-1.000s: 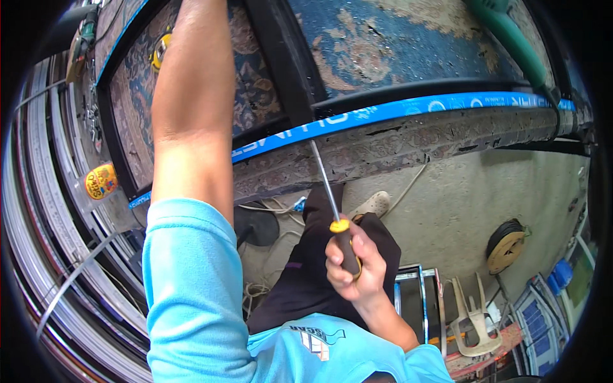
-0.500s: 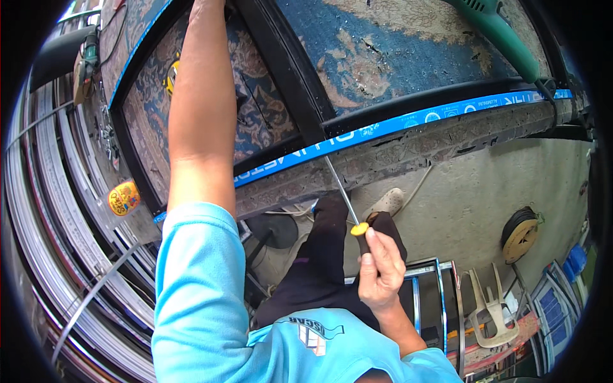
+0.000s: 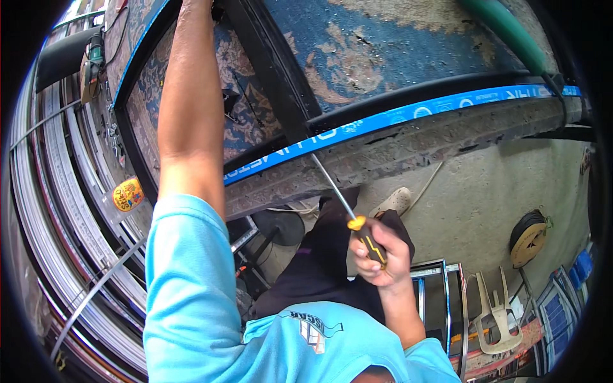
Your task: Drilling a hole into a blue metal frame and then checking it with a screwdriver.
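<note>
My right hand [image 3: 383, 252] is wrapped round the black and yellow handle of a screwdriver [image 3: 334, 185]. Its long metal shaft slants up to the blue-taped edge of a black metal frame [image 3: 281, 70], where the crossbar meets the side bar; the tip is hidden there. Across the frame reaches my left forearm [image 3: 191, 115], running out past the top edge, so the left hand itself is cut off. The frame lies on a worktable covered with worn patterned carpet [image 3: 364, 57].
A green power tool [image 3: 511, 32] lies at the upper right. Long metal profiles [image 3: 64, 191] are stacked on the left, beside a round yellow-lidded container [image 3: 128, 194]. To the right on the floor are a cable spool [image 3: 530, 239] and an upturned plastic chair [image 3: 495, 319].
My right hand has turned and re-gripped the screwdriver, now with the fingers round its handle and more of the handle showing. The left forearm has shifted slightly left in the picture.
</note>
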Motion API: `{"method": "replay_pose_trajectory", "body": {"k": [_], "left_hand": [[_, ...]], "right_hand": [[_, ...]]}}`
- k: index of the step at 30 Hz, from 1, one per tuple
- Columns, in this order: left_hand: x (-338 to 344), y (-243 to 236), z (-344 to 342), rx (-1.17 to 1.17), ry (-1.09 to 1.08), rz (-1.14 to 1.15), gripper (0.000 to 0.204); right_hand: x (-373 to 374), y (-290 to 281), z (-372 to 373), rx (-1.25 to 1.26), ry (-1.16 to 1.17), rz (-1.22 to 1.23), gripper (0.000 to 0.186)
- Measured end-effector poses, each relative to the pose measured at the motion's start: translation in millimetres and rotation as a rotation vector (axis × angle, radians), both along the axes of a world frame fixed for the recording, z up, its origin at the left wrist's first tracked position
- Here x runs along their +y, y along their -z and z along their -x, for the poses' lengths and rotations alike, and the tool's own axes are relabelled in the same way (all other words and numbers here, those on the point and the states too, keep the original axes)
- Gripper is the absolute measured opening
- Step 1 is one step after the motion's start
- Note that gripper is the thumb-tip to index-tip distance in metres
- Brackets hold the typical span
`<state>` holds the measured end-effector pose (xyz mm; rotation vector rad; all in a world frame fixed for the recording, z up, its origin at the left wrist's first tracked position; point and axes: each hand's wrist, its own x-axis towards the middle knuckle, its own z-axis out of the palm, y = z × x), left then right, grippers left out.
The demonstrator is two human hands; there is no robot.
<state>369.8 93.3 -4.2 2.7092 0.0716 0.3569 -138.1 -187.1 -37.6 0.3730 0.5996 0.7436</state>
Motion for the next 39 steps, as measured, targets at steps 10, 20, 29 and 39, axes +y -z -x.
{"method": "replay_pose_trajectory", "body": {"k": [10, 20, 29, 39], "left_hand": [[-2, 7, 5, -0.030, -0.059, -0.051, 0.047], [17, 8, 1, -0.125, -0.007, 0.134, 0.040], [-33, -30, 177, -0.061, 0.465, -0.087, 0.030], [-61, -9, 238, -0.050, 0.376, 0.110, 0.025]], "right_hand": [[20, -48, 8, -0.736, -0.097, 1.558, 0.054], [1, -56, -3, -0.979, -0.197, 1.718, 0.053], [-39, -32, 19, -0.875, -0.034, 1.664, 0.043], [-51, -16, 35, -0.916, 0.084, 1.601, 0.051]]}}
